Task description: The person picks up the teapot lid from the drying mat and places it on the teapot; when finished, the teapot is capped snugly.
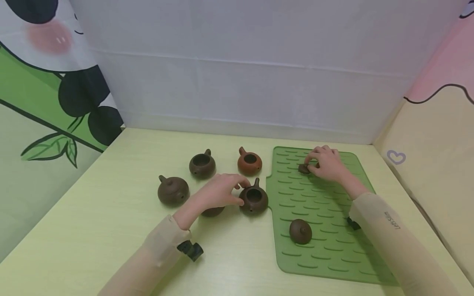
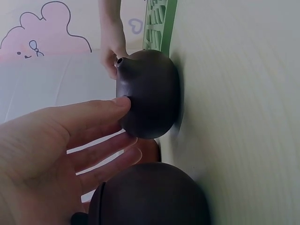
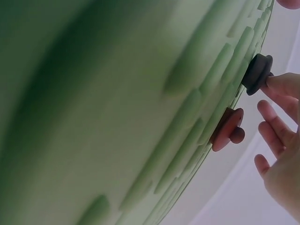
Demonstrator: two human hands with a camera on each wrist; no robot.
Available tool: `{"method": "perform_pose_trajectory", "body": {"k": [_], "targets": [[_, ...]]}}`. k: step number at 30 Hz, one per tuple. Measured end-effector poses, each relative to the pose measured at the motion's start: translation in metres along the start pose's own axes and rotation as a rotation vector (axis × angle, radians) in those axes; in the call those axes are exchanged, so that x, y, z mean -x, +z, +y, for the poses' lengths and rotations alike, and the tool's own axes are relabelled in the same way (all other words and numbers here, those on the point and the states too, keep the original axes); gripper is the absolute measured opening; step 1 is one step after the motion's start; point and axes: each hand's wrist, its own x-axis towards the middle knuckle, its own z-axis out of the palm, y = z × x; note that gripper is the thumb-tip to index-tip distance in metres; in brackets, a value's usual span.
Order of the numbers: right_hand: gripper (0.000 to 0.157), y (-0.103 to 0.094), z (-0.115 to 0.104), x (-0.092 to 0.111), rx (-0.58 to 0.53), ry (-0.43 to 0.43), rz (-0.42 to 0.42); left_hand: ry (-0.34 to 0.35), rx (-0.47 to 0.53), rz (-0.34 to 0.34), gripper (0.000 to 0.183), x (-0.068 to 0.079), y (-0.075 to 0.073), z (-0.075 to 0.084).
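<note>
My right hand (image 1: 327, 164) pinches a small dark teapot lid (image 3: 257, 74) by its knob, low over the green mat (image 1: 314, 257). Beside it on the mat is a reddish-brown lid (image 3: 228, 129), mostly covered by the hand in the head view. My left hand (image 1: 222, 190) touches the left side of a dark lidless teapot (image 1: 254, 201); its thumb rests against the body, with the other fingers loosely spread. Under the left hand stands another dark teapot (image 1: 212, 212), largely hidden in the head view. Its rounded body fills the bottom of the left wrist view.
A reddish-brown lidless teapot (image 1: 249, 167) and a dark lidless one (image 1: 202, 167) stand farther back. A dark teapot with its lid on (image 1: 173, 192) sits at the left. Near the mat's front lies a brown domed piece with a knob (image 1: 300, 232). Cloth walls (image 1: 252, 94) surround the table.
</note>
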Motion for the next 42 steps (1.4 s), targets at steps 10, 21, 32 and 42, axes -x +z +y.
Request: {"method": "perform_pose_trajectory", "body": {"k": [10,21,32,42], "targets": [[0.017,-0.007,-0.005,-0.003,0.001,-0.021,0.042,0.010,-0.015,-0.011,0.042,0.000,-0.001,-0.001],[0.010,-0.017,-0.027,-0.006,-0.026,-0.098,0.160,0.014,-0.014,-0.005,0.039,-0.001,-0.001,0.000],[0.013,-0.032,-0.064,-0.004,-0.097,-0.147,0.228,0.015,0.002,-0.010,0.039,-0.002,0.000,-0.002],[0.012,-0.028,-0.089,0.004,-0.199,-0.260,0.320,0.026,-0.003,-0.004,0.039,-0.001,0.001,-0.003]]}}
